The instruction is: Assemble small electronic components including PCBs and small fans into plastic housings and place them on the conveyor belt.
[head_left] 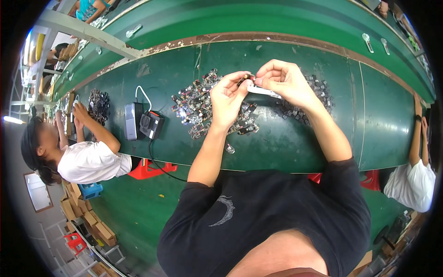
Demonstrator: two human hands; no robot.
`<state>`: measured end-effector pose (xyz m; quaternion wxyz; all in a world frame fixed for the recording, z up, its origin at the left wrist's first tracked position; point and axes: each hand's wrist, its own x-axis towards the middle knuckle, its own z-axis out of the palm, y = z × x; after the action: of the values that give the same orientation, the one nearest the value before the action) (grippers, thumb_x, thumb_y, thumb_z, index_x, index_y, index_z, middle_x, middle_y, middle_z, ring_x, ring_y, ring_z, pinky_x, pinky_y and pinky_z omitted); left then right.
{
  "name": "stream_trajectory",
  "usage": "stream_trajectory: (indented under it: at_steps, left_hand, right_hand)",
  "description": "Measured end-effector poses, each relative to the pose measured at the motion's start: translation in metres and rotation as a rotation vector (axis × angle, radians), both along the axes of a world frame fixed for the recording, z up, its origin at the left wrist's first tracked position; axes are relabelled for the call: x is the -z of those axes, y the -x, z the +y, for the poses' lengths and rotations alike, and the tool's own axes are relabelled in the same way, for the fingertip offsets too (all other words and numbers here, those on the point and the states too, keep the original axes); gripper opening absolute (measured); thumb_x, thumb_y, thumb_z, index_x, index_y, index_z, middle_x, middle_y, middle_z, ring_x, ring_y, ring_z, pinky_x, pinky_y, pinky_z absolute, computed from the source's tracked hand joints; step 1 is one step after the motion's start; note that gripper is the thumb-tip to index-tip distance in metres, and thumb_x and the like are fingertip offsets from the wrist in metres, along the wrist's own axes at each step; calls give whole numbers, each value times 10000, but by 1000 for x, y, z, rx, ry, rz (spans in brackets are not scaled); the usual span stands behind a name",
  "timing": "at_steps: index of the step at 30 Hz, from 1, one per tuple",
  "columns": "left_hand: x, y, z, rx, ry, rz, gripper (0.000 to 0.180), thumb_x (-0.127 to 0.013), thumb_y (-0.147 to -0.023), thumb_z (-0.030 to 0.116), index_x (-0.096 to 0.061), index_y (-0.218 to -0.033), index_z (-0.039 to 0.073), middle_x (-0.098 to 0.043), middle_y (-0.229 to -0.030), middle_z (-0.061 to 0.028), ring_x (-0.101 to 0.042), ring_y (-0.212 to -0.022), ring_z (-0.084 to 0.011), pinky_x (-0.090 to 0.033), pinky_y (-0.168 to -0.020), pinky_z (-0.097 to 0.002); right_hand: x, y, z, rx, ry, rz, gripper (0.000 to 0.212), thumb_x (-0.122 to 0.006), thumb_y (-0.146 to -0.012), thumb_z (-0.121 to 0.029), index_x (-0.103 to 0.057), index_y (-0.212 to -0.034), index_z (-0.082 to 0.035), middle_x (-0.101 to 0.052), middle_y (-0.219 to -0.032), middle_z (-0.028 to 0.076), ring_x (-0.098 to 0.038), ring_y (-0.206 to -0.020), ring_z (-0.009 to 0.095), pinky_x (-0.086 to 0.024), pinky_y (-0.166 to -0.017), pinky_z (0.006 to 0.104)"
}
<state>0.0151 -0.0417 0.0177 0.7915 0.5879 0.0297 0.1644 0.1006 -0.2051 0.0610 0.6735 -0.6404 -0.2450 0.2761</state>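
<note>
In the head view, the left hand (225, 102) pinches a small dark part (244, 80) between thumb and fingertips, above the green table (281, 150). The fingertips cover much of the part, so its full shape is hidden. The right hand (285, 85) meets it from the other side, thumb and forefinger close together; whether they grip anything I cannot tell, since the contact is too small to make out. A slender white piece (264, 91) stretches between the two hands, its right end hidden by the right hand, and which hand bears it is unclear.

Behind the left hand lies a loose pile of small electronic parts (189, 104), partly covered by the hand and forearm; single pieces blur together. A darker pile (323, 94) sits beyond the right forearm, also partly blocked. To the left, a grey box (132, 121) stands just beside a black device (151, 124), with a white cable (144, 94) looping above them. A black cord (159, 171) drops over the table edge, its far end lost near the dark shirt (272, 203).
</note>
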Motion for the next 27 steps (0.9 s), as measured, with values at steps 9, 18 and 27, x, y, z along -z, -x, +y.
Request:
stream_trajectory:
  at_steps: [9,18,27]
  left_hand:
    - [-3,1,-2,-19,6,87,256,-712,-841,29,-620,-1061,-62,-659,-1006,-106,-626,-916,-132,-514,-815,-242]
    - [-8,-1,0,-35,119,172,241,-696,-853,29,-609,-1054,-74,-669,-948,-121,-655,-813,-142,-544,-763,-253]
    - [-6,-1,-1,-4,-32,90,247,-693,-855,31,-602,-1070,-51,-648,-974,-99,-629,-857,-119,-523,-784,-235]
  right_hand:
    - [-6,8,1,-6,66,-3,209,-730,-792,-53,-625,-953,27,-685,-838,61,-638,-783,85,-516,-717,227]
    - [-15,20,6,110,220,-282,309,-698,-809,-70,-570,-1077,14,-687,-839,57,-633,-788,81,-504,-726,230]
    - [2,4,0,-36,24,63,336,-688,-815,-59,-547,-1109,22,-690,-848,74,-642,-809,96,-510,-738,245]
